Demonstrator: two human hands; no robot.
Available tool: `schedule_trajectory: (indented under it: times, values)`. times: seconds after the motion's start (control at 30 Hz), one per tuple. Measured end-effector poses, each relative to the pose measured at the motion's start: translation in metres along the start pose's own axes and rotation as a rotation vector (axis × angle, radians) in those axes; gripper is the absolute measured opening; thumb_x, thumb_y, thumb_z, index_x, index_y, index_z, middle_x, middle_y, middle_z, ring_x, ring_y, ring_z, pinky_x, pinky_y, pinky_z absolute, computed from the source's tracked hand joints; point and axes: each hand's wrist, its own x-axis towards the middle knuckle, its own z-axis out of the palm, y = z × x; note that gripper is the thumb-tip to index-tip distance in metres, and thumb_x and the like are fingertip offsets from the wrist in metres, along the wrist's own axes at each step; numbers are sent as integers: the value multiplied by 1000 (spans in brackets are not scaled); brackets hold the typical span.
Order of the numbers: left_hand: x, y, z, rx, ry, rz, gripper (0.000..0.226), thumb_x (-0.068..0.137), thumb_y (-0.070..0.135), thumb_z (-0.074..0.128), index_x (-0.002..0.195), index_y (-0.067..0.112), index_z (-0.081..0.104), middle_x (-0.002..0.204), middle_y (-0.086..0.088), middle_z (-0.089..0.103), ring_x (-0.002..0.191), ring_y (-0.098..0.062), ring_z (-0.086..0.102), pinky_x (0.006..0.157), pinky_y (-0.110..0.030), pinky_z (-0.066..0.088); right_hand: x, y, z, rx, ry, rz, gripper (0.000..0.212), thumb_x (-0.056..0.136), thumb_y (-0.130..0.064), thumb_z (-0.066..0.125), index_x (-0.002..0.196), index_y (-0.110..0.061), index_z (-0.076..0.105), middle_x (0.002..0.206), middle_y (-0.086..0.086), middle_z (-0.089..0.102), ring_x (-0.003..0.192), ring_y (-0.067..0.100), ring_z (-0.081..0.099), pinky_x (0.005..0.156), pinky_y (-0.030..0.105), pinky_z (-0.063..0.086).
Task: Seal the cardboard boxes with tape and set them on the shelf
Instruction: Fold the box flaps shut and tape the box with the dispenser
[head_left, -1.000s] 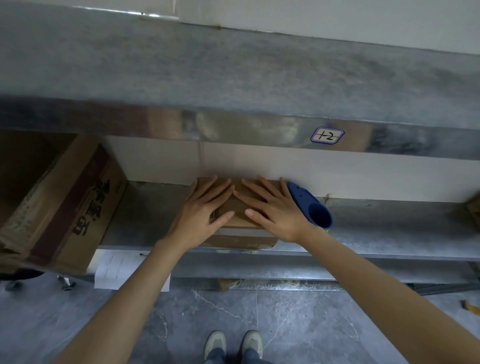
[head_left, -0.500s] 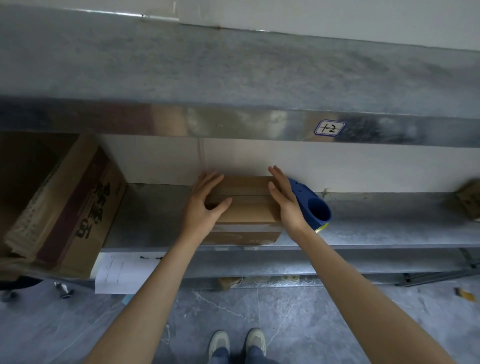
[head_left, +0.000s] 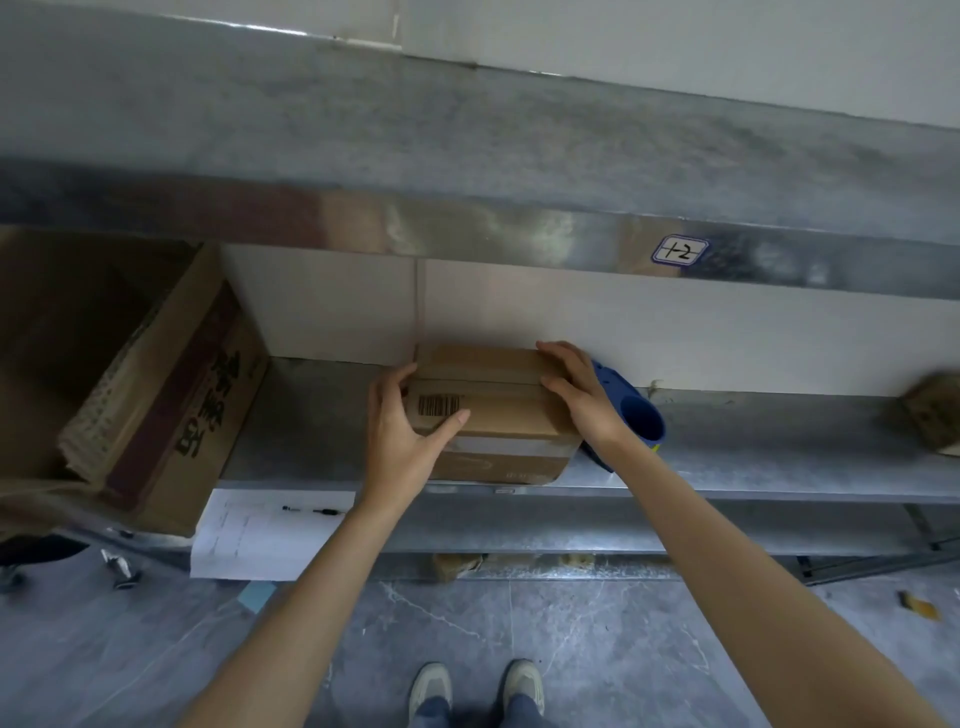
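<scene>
A small brown cardboard box (head_left: 498, 410) with a barcode label and tape across its top sits on the metal shelf (head_left: 727, 457), close to the back wall. My left hand (head_left: 402, 436) grips its left side, thumb on top near the barcode. On the opposite side, my right hand (head_left: 582, 395) clasps the box with fingers over the top edge. Directly behind my right hand, a blue tape dispenser (head_left: 631, 410) lies on the shelf.
A large open cardboard box (head_left: 156, 384) with printed characters fills the shelf's left end. Another small box (head_left: 930, 410) sits at the far right. An upper shelf with a "1-2" label (head_left: 680, 250) overhangs. A paper sheet (head_left: 260, 530) with a pen lies lower left.
Both hands slid from lying flat on top of the box to gripping its left and right sides, uncovering the top and barcode. The box stays on the shelf.
</scene>
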Motion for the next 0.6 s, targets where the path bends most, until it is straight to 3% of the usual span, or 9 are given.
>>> schedule_trajectory:
  times: [0.1,0.2,0.4,0.5,0.6]
  values:
    - [6,2,-10,-86,-34,-74,68,74,26,87,129,25,49,126,12,52,113,2,50,94,-12,39,-3,0,-9,-41,-50,-25,38,99,-7,50,130,-26,56,129,-10,46,119,-6,42,96,15,36]
    - [17,0,-22,-109,-88,-103,63,73,19,87,125,25,51,120,16,56,108,13,51,87,-5,40,-3,3,-20,-150,-107,-75,36,95,-14,60,124,-36,57,130,-5,52,120,-3,45,102,18,36]
    - [29,1,-21,37,103,-77,58,72,17,88,120,16,55,123,2,58,115,-12,53,97,-26,42,-7,1,-20,-230,-187,-104,34,89,-37,70,118,-49,56,128,-8,49,122,3,47,104,24,38]
    - [18,7,-6,156,241,-45,45,76,20,85,113,13,60,120,-5,60,114,-20,56,95,-33,47,-6,1,-20,-294,-184,-109,38,88,-45,68,124,-42,55,130,-10,45,107,-5,50,94,21,44]
    - [4,19,8,290,307,-39,34,82,23,79,111,12,64,123,-6,57,117,-23,53,90,-33,47,-4,2,-25,-389,-210,-154,41,90,-51,62,128,-41,52,131,-12,42,98,0,52,89,29,48]
